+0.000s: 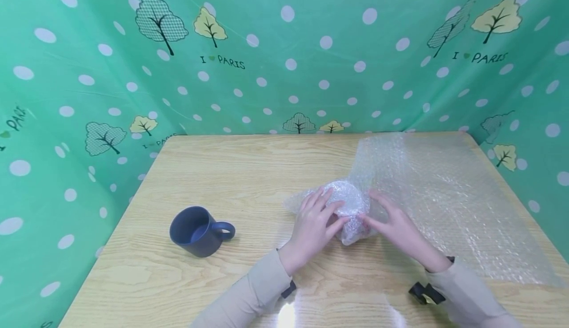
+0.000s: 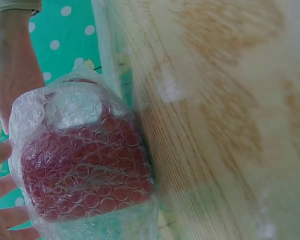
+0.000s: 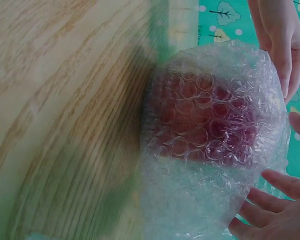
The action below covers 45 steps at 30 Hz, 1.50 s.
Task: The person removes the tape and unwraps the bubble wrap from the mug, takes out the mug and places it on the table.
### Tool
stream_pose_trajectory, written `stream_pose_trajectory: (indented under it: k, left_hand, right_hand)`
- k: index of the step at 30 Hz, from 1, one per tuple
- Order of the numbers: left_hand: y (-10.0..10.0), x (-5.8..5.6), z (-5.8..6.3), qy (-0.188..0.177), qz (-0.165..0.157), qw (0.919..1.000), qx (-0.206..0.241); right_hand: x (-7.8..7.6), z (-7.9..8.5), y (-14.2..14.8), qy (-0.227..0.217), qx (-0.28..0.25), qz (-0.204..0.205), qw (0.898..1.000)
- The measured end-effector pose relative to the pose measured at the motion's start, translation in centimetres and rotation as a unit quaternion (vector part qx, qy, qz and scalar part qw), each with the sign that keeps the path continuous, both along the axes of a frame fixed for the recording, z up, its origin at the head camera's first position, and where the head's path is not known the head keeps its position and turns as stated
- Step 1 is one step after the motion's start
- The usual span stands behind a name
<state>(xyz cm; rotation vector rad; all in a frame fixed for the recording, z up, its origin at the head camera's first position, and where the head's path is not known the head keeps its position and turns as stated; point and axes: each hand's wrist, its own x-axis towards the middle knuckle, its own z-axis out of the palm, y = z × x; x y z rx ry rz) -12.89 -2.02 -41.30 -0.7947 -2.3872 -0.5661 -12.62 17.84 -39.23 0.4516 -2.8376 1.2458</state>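
A dark red object [image 2: 90, 175], its kind blurred by the wrap, stands on the table inside bubble wrap [image 1: 346, 197]. My left hand [image 1: 313, 219] lies over the left and top of this bundle, fingers spread, thumb reaching toward its front. At the right side, my right hand [image 1: 397, 224] touches the wrap with thumb in front and forefinger farther back. The two thumbs come close together at the front of the bundle. In the right wrist view, the fingers [image 3: 270, 200] of the right hand rest fairly straight against the plastic.
A long sheet of bubble wrap [image 1: 462, 204] runs from the bundle across the right of the wooden table [image 1: 249, 170]. To the left stands a dark blue mug [image 1: 200, 236], its handle toward the bundle. A green dotted curtain [image 1: 306, 86] hangs behind the table.
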Motion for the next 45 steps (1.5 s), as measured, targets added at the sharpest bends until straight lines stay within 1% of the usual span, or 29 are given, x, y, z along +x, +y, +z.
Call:
stream_pose_trajectory:
  k: [4, 10, 14, 18, 21, 26, 28, 35, 42, 45]
  left_hand:
    - [0.0, 0.0, 0.0, -0.008, -0.004, 1.0000, 0.006]
    - [-0.1, -0.2, 0.1, -0.020, -0.009, 0.9996, 0.015]
    - [-0.4, -0.3, 0.4, -0.041, -0.022, 0.9987, 0.021]
    - [-0.9, -0.5, 0.7, -0.073, -0.035, 0.9967, 0.006]
    - [-1.4, -0.7, 1.0, -0.087, -0.046, 0.9950, -0.014]
    - [-1.9, -0.9, 1.2, -0.095, -0.066, 0.9928, -0.029]
    - [-1.9, -1.0, 1.2, -0.097, -0.069, 0.9923, -0.031]
    - [-1.9, -1.0, 1.4, -0.088, -0.068, 0.9930, -0.041]
    - [-1.8, -1.0, 1.5, -0.088, -0.073, 0.9928, -0.035]
    - [-1.8, -1.1, 1.5, -0.090, -0.075, 0.9925, -0.036]
  right_hand:
    - [-0.1, -0.2, -0.1, 0.004, 0.007, 0.001, 1.000]
    - [-0.1, -0.3, -0.1, 0.000, -0.001, 0.001, 1.000]
    - [-0.1, -0.3, -0.2, -0.004, 0.000, -0.003, 1.000]
    - [-0.2, -0.5, -0.2, -0.010, 0.000, -0.002, 1.000]
    - [-0.2, -0.7, -0.1, -0.008, -0.003, 0.001, 1.000]
    - [-0.2, -0.7, 0.0, -0.004, -0.004, 0.002, 1.000]
    - [-0.2, -0.7, 0.0, -0.003, -0.004, 0.002, 1.000]
    - [-0.2, -0.7, -0.1, 0.001, -0.010, 0.004, 1.000]
    - [-0.1, -0.6, -0.2, 0.023, -0.014, 0.008, 1.000]
    - [-0.1, -0.6, -0.2, 0.026, -0.016, 0.012, 0.999]
